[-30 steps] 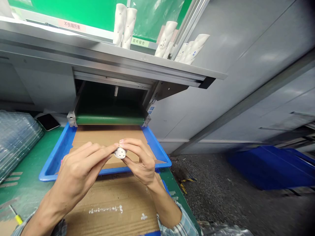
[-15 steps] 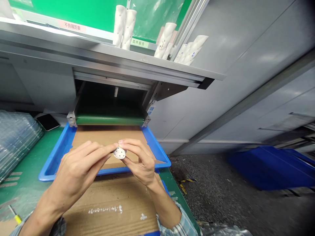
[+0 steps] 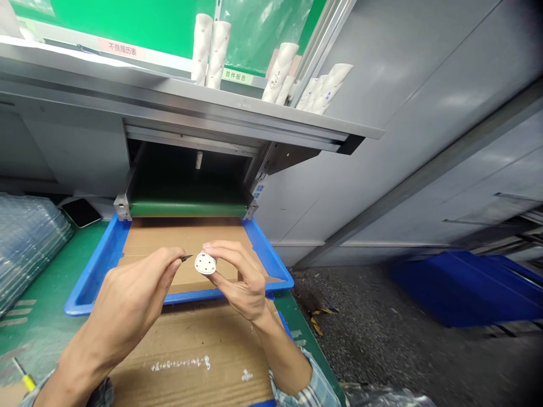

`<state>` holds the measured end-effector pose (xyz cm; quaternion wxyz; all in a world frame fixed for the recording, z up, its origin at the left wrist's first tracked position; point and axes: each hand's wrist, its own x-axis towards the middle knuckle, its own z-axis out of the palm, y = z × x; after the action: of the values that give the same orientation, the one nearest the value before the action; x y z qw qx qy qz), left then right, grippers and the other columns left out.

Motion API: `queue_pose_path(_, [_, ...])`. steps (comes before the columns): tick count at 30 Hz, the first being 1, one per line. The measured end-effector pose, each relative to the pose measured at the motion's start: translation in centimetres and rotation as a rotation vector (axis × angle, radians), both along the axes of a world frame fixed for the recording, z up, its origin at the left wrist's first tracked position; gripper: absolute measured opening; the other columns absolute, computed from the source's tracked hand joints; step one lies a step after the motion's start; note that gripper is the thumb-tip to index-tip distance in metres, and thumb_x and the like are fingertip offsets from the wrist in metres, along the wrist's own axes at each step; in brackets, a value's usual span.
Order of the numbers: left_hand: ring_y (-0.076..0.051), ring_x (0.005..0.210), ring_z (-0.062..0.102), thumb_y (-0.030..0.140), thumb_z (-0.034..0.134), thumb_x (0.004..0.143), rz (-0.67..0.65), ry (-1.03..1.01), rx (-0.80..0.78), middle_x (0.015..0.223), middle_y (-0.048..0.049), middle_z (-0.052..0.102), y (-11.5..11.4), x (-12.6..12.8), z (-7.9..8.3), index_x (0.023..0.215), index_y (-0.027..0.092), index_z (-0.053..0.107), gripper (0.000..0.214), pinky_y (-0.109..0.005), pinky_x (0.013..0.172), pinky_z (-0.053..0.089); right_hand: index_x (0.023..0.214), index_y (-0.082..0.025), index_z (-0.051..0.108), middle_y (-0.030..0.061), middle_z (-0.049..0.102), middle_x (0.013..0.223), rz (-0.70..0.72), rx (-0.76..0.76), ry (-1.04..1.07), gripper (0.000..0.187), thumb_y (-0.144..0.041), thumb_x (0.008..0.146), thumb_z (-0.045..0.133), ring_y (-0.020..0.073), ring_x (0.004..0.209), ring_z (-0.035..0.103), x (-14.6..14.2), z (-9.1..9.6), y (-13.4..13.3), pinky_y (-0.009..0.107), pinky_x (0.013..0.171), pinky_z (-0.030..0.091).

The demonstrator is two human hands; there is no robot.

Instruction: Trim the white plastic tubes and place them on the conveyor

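My right hand [image 3: 237,277] pinches a small round white plastic part [image 3: 205,263] with a few holes in its face, held above the blue tray [image 3: 91,277]. My left hand [image 3: 131,297] is closed in a pinch on a thin dark blade tip [image 3: 186,258] that points at the part's left edge, a little apart from it. Both hands hover over the brown cardboard [image 3: 182,240] lining the tray.
A green conveyor belt [image 3: 186,208] ends at the tray's far edge under a metal shelf with white cylindrical stacks [image 3: 212,48]. Clear plastic trays [image 3: 25,237] and a phone [image 3: 80,212] lie left. A yellow-handled tool [image 3: 21,377] lies near left. Blue bins [image 3: 466,285] sit on the floor.
My left fingers have drawn back from the white part, leaving a small gap and showing the dark blade tip. The right hand has kept the part nearly still.
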<state>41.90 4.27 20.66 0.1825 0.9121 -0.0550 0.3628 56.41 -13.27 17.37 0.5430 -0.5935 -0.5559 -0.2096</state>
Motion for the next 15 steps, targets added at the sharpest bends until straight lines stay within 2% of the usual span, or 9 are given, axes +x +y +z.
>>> queue_pose_path(3, [-0.011, 0.069, 0.067, 0.028, 0.043, 0.115, 0.022, -0.033, 0.048, 0.088, 0.0020, 0.072, -0.27, 0.19, -0.17, 0.120, 0.020, 0.062, 0.021, -0.027, 0.065, 0.044, 0.134, -0.026, 0.070, 0.0086, 0.077, 0.120, 0.008, -0.002, 0.001, 0.039, -0.012, 0.098, 0.074, 0.0222, 0.109, 0.076, -0.05, -0.02, 0.04, 0.039, 0.094, 0.068])
queue_pose_path(6, [-0.016, 0.077, 0.064, 0.028, 0.042, 0.114, 0.007, -0.040, 0.072, 0.091, -0.0011, 0.068, -0.27, 0.32, -0.20, 0.132, 0.020, 0.062, 0.028, -0.030, 0.072, 0.044, 0.135, -0.025, 0.070, 0.0090, 0.076, 0.120, 0.015, -0.005, 0.002, 0.038, -0.012, 0.099, 0.074, 0.0219, 0.110, 0.075, -0.05, -0.02, -0.01, 0.038, 0.094, 0.068])
queue_pose_path(10, [-0.017, 0.075, 0.053, 0.026, 0.047, 0.113, -0.015, 0.010, 0.068, 0.084, -0.0002, 0.057, -0.07, 0.28, -0.26, 0.147, 0.022, 0.057, 0.035, -0.031, 0.070, 0.040, 0.135, -0.026, 0.070, 0.0085, 0.076, 0.121, 0.004, 0.003, -0.003, 0.038, -0.013, 0.099, 0.073, 0.0221, 0.111, 0.075, -0.04, 0.04, -0.08, 0.038, 0.095, 0.068])
queue_pose_path(15, [-0.016, 0.076, 0.049, 0.021, 0.055, 0.110, -0.064, 0.011, 0.042, 0.084, 0.0004, 0.056, 0.14, 0.22, -0.39, 0.148, 0.024, 0.057, 0.038, -0.031, 0.071, 0.038, 0.136, -0.026, 0.070, 0.0086, 0.075, 0.122, 0.003, 0.003, 0.003, 0.039, -0.012, 0.100, 0.073, 0.0214, 0.112, 0.075, -0.13, 0.17, -0.09, 0.037, 0.097, 0.067])
